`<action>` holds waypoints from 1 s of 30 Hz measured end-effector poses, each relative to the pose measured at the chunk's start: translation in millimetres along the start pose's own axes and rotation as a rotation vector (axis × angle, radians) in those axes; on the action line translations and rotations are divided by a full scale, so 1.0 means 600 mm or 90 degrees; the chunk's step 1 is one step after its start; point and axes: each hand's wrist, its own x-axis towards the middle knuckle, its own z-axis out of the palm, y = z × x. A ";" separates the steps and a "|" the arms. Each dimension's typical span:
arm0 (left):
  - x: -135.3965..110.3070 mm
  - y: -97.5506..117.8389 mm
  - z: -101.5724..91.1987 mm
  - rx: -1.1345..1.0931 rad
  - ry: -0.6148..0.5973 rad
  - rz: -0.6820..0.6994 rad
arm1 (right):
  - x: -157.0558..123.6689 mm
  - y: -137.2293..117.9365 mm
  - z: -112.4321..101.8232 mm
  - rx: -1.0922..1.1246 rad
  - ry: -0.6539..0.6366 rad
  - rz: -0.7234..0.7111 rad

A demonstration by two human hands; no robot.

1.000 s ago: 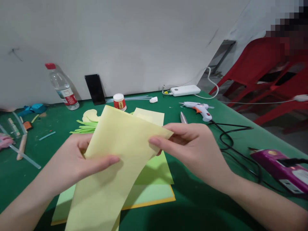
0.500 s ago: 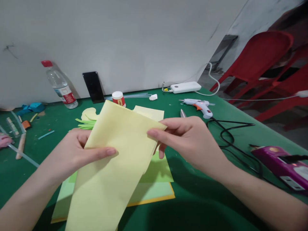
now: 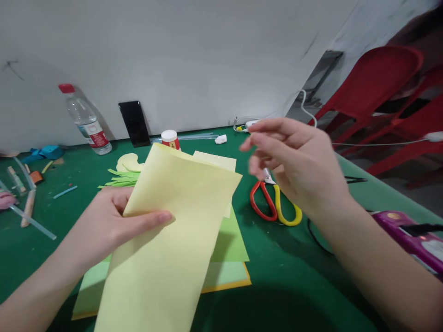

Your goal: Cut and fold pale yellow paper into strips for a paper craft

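My left hand [image 3: 110, 223] grips a pale yellow sheet of paper [image 3: 169, 240] by its left edge, thumb on top, holding it tilted above the green table [image 3: 287, 286]. My right hand [image 3: 297, 161] is off the paper, raised to the right with fingers loosely apart and empty. It hovers above scissors [image 3: 275, 205] with one red and one yellow handle that lie on the table. Under the yellow sheet lies a stack of light green and orange paper [image 3: 228, 258].
Along the wall stand a water bottle [image 3: 86, 122], a dark phone [image 3: 134, 123] and a small red-labelled jar [image 3: 170, 139]. Green paper strips [image 3: 119, 179] lie behind the sheet. Glue sticks [image 3: 29, 216] lie left; a purple device [image 3: 411, 235] and red chairs [image 3: 374, 92] are right.
My right hand let go of the sheet's right corner and lifted up and to the right, uncovering the scissors. My left hand kept its grip.
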 end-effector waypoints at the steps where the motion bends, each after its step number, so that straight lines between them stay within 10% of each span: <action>1: 0.001 -0.001 0.000 0.001 0.001 -0.002 | -0.002 -0.001 0.002 0.023 -0.064 0.030; 5: -0.009 0.011 0.004 0.005 0.032 -0.020 | -0.031 -0.016 0.024 -0.041 -0.238 0.072; 30: -0.039 0.044 0.005 0.033 0.076 -0.022 | -0.061 -0.042 0.030 -0.181 -0.157 -0.013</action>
